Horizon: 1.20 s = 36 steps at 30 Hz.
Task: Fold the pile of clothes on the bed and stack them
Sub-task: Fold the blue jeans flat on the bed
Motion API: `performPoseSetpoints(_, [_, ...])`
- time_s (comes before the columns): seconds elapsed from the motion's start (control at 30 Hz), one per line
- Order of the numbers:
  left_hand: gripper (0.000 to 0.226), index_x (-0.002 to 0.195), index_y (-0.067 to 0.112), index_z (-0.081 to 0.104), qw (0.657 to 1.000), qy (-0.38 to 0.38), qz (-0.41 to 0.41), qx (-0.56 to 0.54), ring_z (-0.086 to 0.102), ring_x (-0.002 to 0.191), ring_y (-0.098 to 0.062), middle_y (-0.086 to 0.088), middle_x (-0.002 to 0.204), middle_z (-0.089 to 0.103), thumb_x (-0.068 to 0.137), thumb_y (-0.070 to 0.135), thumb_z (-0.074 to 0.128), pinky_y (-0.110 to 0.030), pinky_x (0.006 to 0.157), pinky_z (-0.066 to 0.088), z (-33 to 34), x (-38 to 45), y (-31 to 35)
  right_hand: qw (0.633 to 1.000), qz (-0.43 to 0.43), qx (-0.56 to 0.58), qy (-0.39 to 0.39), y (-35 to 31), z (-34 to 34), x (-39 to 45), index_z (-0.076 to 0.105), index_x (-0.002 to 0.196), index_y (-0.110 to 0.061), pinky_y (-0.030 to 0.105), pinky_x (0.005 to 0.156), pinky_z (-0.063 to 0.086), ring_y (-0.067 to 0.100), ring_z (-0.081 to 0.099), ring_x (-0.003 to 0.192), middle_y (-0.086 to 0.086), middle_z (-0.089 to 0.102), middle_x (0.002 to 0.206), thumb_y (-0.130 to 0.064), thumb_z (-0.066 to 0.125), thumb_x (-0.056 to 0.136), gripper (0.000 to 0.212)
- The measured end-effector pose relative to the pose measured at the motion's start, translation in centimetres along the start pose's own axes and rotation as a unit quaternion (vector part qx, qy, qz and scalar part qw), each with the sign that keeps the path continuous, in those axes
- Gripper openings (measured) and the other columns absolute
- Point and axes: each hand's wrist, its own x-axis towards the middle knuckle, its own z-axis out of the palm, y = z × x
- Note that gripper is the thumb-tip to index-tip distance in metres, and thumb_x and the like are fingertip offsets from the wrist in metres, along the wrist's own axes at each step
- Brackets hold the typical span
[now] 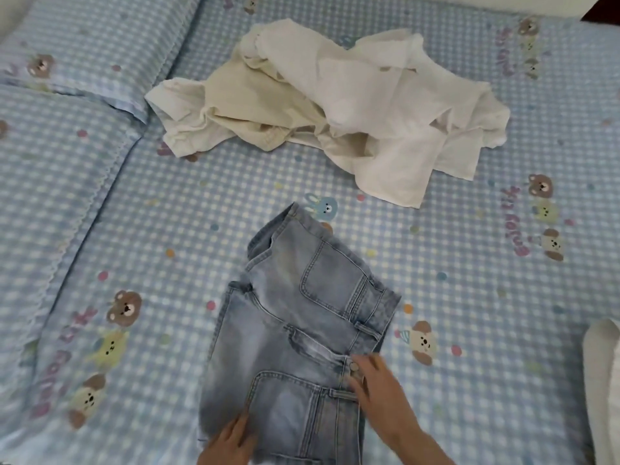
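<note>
Fingers (364,370) of both hands press folded jeans (302,330) (light denim).

Both hands (231,437) flat on folded jeans (302,330)

Bare sheet (469,297) open right of jeans (302,330), up to white cloth (604,380) at right edge. Wide bare strip left of jeans, reaching pillow (50,196) along left side. Open band between jeans top and pale clothes pile (328,105); pile's trailing corner narrows that gap on right. Pile blocks far middle of bed. Second pillow (100,45) fills far left corner. Both hands, left hand (231,441) and right hand (375,387), lie on jeans' near end.
</note>
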Motion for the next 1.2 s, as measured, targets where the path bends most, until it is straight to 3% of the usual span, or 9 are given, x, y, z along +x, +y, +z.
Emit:
performPoseSetpoints(0.07, [0.017,0.066,0.03,0.077,0.993,-0.062,-0.047,-0.091,0.069,0.055,-0.005,0.007,0.104,0.064,0.055,0.035,0.065,-0.019,0.038,0.047,-0.7,0.6,0.4,0.985,0.05,0.007,0.163,1.2,-1.5,3.2,0.047,0.133,-0.011,0.031,0.091,0.043,0.022,0.051,0.11,0.008,0.046,0.127,-0.022,0.049,0.098,0.038])
performPoseSetpoints(0.13, [0.065,0.085,0.021,0.079,0.971,-0.072,-0.099,-0.207,0.073,0.075,-0.012,0.002,0.099,0.074,0.021,0.025,0.087,-0.022,0.05,0.053,-1.7,3.0,-0.3,0.967,0.106,-0.018,0.229,2.4,-2.7,6.9,0.041,0.138,-0.004,0.043,0.099,0.041,0.035,0.045,0.122,0.019,0.041,0.138,-0.019,0.049,0.097,0.044])
performPoseSetpoints(0.23, [0.079,0.12,0.002,0.063,0.945,0.041,-0.204,-0.252,0.059,0.115,-0.036,-0.018,0.13,0.056,0.044,-0.008,0.083,-0.043,0.086,0.053,-4.8,7.8,-2.5,0.971,0.14,-0.096,0.17,3.5,-3.8,11.9,0.022,0.149,-0.007,0.045,0.114,0.023,0.032,0.023,0.142,0.016,0.024,0.154,-0.031,0.038,0.101,0.056])
performPoseSetpoints(0.3, [0.072,0.127,-0.001,0.056,0.945,0.088,-0.197,-0.245,0.049,0.125,-0.04,-0.023,0.137,0.048,0.059,-0.011,0.077,-0.049,0.095,0.045,-6.0,11.1,-3.4,0.977,0.144,-0.109,0.115,3.8,-3.9,14.0,0.024,0.147,-0.009,0.042,0.112,0.023,0.029,0.032,0.137,0.012,0.034,0.149,-0.037,0.038,0.1,0.056])
performPoseSetpoints(0.47, [0.069,0.149,0.008,0.02,0.935,0.139,-0.208,-0.253,0.018,0.144,-0.035,-0.02,0.156,0.014,0.093,0.026,0.055,-0.043,0.116,0.021,-9.0,19.4,-6.3,0.974,0.1,-0.059,0.196,4.5,-6.0,13.3,0.053,0.096,-0.014,0.035,0.059,0.041,0.021,0.053,0.07,0.002,0.055,0.1,-0.028,0.048,0.097,0.015])
performPoseSetpoints(0.6, [0.067,0.149,0.01,0.014,0.946,0.072,-0.211,-0.236,0.019,0.143,-0.03,-0.016,0.154,0.021,0.096,0.039,0.043,-0.04,0.118,0.015,-9.1,25.3,-7.5,0.944,0.152,-0.045,0.289,7.9,-8.6,9.0,0.046,0.09,-0.018,0.033,0.05,0.037,0.019,0.048,0.055,-0.003,0.046,0.09,-0.027,0.046,0.097,0.011])
performPoseSetpoints(0.73, [0.055,0.136,0.009,0.038,0.957,0.053,-0.145,-0.245,0.044,0.121,-0.03,-0.012,0.134,0.048,0.094,0.043,0.047,-0.037,0.103,0.035,-8.2,29.7,-5.7,0.925,0.309,-0.011,0.221,13.4,-9.7,6.4,0.048,0.094,-0.012,0.041,0.065,0.045,0.03,0.051,0.071,0.01,0.05,0.099,-0.027,0.046,0.098,0.015])
performPoseSetpoints(1.03, [0.025,0.101,0.009,0.052,0.897,0.134,-0.228,-0.355,0.056,0.076,-0.03,-0.01,0.103,0.05,0.097,0.033,0.047,-0.036,0.061,0.043,-7.1,31.6,-6.5,0.937,0.277,-0.114,0.182,13.5,-9.5,10.6,0.048,0.095,-0.011,0.039,0.069,0.046,0.028,0.053,0.083,0.011,0.053,0.104,-0.018,0.053,0.094,0.009])
performPoseSetpoints(1.2, [0.033,0.122,0.007,0.052,0.781,0.151,-0.32,-0.514,0.053,0.108,-0.033,-0.015,0.119,0.057,0.098,0.028,0.044,-0.042,0.093,0.043,-4.5,26.2,-6.6,0.975,0.055,-0.112,0.184,5.8,-6.4,14.0,0.041,0.139,-0.009,0.044,0.102,0.041,0.032,0.041,0.128,0.014,0.037,0.146,-0.022,0.047,0.098,0.044])
